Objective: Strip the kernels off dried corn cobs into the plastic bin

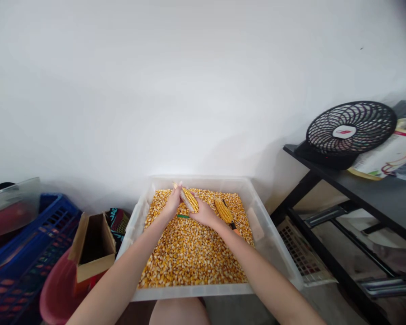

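Between my two hands is an ear of corn (191, 201), tilted, with yellow kernels on it and a paler strip along its left side. My left hand (173, 200) is closed round its upper left end. My right hand (203, 212) grips its lower right side. Both hands are above loose corn kernels (189, 253) that fill much of a translucent plastic bin (186, 291). A second ear of corn (223, 211) lies on the kernels to the right of my right hand. Under my hands a small green object (182, 216) shows, its kind unclear.
Right of the bin, a black fan (352, 131) and a printed packet (385, 155) sit on a black shelf (392, 198). To the left are an open cardboard box (94, 271), a pink basin (56, 284) and a blue crate (30, 243). A white wall (189, 90) rises behind.
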Demonstrator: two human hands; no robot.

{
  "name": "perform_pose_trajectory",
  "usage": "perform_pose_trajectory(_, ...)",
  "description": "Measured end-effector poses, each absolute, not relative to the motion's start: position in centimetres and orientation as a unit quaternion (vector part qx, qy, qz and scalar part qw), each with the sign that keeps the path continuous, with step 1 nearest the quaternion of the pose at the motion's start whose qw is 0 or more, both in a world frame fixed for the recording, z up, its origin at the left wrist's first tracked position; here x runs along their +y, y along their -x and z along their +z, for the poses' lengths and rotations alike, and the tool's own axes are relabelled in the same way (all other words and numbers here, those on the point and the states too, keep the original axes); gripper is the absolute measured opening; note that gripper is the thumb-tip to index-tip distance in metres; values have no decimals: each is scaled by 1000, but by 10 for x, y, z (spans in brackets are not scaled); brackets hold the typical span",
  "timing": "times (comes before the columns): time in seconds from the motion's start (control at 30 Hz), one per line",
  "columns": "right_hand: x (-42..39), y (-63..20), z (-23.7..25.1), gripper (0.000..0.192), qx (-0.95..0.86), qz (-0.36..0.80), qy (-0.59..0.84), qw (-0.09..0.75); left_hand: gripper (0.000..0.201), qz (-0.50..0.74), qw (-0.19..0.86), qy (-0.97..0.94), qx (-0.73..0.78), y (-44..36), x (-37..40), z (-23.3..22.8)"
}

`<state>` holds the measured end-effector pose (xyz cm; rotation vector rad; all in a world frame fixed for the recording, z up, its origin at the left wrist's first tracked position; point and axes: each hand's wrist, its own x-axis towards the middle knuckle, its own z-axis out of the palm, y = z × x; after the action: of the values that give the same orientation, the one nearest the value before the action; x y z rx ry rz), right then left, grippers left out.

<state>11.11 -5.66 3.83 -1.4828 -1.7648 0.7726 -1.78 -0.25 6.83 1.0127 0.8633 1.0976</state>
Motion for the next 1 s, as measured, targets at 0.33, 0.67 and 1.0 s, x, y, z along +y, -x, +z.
perform_pose_trajectory(0.33, -52, -108, 24, 82, -653, 360, 548, 379, 36, 506, 641, -457, 353, 14, -11, 66)
perform_pose_trajectory(0.67, -50, -101, 23, 53, -599, 482, 512, 385, 38, 509, 690, -398, 327, 11, -8, 74)
perform_pose_trajectory(1.0, -53, -102, 17, 31, -530, 567, 506, 376, 29, 517, 690, -395, 318, 7, -14, 70)
